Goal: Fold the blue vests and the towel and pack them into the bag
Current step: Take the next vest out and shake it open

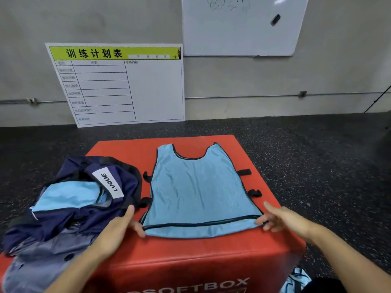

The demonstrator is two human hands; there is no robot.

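Both forearms reach forward from the lower edge of the view, bare to the elbow and angled inward toward each other. The left hand (118, 227) lies palm inward, its thumb stretched up and forward while the fingertips curl down and pinch the near left corner of the vest (198, 193). The right hand (281, 218) mirrors it, thumb extended forward and fingers bent, pinching the vest's near right corner. The two hands sit level, well apart.

On the red soft box (190, 261): one spread light-blue vest (198, 191), one navy bag (69, 208) left of it holding one folded light-blue cloth (67, 195). Two hands.
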